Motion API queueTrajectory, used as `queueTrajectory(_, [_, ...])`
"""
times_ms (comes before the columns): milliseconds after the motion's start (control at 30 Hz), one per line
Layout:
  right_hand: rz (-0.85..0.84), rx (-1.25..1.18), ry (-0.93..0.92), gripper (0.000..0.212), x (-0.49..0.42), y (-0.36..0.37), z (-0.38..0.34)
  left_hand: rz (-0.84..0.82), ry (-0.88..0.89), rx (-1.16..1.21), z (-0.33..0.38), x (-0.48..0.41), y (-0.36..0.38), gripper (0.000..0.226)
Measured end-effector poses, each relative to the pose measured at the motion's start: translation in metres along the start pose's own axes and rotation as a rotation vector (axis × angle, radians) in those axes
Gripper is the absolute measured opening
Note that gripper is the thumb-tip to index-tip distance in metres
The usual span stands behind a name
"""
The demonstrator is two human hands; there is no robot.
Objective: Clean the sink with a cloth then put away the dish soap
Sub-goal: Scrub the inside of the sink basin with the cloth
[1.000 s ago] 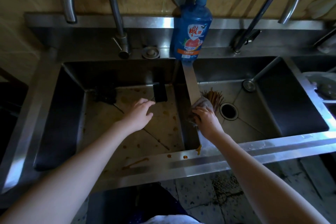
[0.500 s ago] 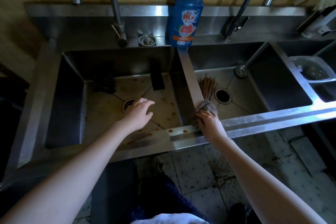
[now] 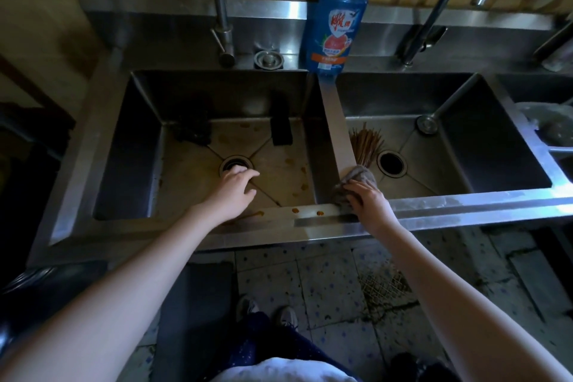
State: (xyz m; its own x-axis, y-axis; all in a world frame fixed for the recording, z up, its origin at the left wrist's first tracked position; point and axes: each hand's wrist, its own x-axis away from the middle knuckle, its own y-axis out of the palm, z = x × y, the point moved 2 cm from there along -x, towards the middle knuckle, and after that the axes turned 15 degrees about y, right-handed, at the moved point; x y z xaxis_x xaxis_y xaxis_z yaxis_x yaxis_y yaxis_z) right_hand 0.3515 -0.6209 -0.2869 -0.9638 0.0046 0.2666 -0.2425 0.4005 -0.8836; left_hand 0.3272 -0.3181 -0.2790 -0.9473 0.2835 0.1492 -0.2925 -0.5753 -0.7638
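Just left of your right hand [image 3: 367, 201], its fingers [image 3: 356, 187] pressing the cloth [image 3: 356, 175], orange spots [image 3: 307, 212] line the sink [image 3: 465, 205] rim; your left hand [image 3: 234, 187] hangs loose.

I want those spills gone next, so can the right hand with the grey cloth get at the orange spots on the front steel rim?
Probably yes. The right hand presses the grey cloth on the front steel rim, and the orange spots lie just to its left on the same rim, with nothing between; the left hand hovers farther left.
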Motion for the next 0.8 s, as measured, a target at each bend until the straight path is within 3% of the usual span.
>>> queueTrajectory(267, [-0.054,-0.061,0.034,0.032,0.008,-0.002,0.007,0.027,-0.064,-0.012,0.021,0.020,0.015,0.043])
queueTrajectory(500, [-0.064,-0.042,-0.139,0.028,0.031,0.008,-0.007,0.097,-0.094,-0.064,0.029,0.050,0.027,0.043])
queueTrajectory(800, [-0.131,-0.027,-0.210,0.030,0.048,0.036,-0.059,0.144,-0.145,-0.101,0.006,0.092,0.015,0.042])
